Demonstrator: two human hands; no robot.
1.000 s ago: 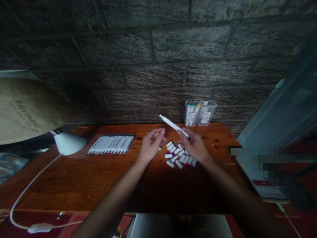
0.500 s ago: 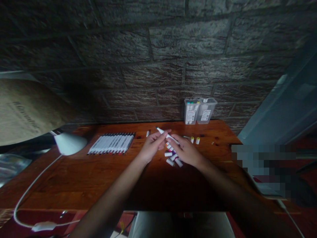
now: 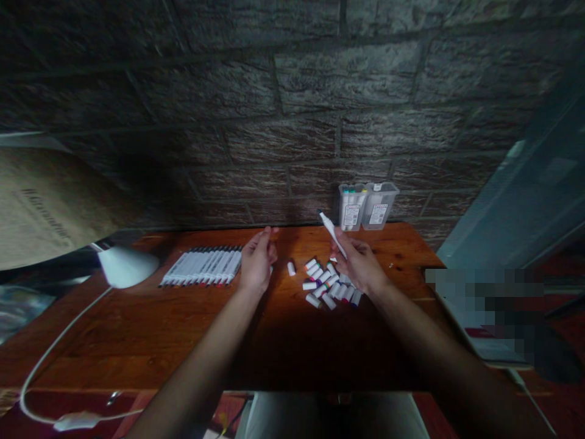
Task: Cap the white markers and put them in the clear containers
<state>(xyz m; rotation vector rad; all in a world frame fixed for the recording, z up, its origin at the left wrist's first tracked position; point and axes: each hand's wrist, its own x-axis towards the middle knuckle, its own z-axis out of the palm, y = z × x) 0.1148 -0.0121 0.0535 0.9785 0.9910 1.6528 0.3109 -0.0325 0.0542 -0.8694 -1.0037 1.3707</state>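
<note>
Pinched low by the right hand [image 3: 362, 267], the marker [image 3: 331, 230] could tip onto the caps [image 3: 329, 285] beneath; I cannot tell what the left hand [image 3: 255, 263] grips.

You're sitting at a hobby desk in what looks like a home: a worn wooden tabletop [image 3: 183, 329] pushed against a dark brick-patterned wall [image 3: 292, 91], with a small white desk lamp [image 3: 128, 267] at your left. A neat row of markers [image 3: 203, 266], scattered marker caps [image 3: 331, 283] and two clear pen holders [image 3: 368, 206] mark it as a drawing corner.
</note>
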